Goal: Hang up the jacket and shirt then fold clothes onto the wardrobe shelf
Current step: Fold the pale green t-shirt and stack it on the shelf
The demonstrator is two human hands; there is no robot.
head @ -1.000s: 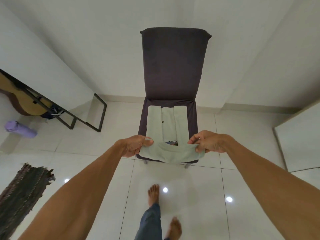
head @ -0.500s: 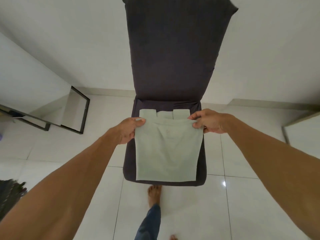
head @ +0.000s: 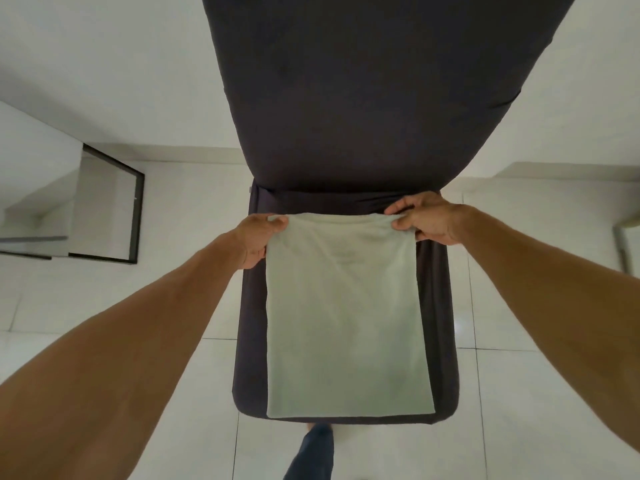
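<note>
A pale green folded garment [head: 346, 317] lies flat as a rectangle on the seat of a dark chair [head: 436, 341]. My left hand [head: 258, 239] pinches the garment's far left corner. At the far right corner my right hand [head: 424, 218] pinches the folded edge between thumb and fingers. Both hands sit near the seat's back edge, just under the chair's backrest [head: 374, 91]. The garment's near edge reaches almost to the seat's front edge.
A black-framed mirror [head: 104, 209] leans against the white wall at the left. White floor tiles surround the chair. A light panel edge [head: 627, 233] shows at the far right. My leg in dark trousers [head: 311, 452] stands before the chair.
Both hands carried the garment's near edge up and over to the seat's back edge, folding it in half. The sleeve strips are now covered. The camera has moved closer to the chair.
</note>
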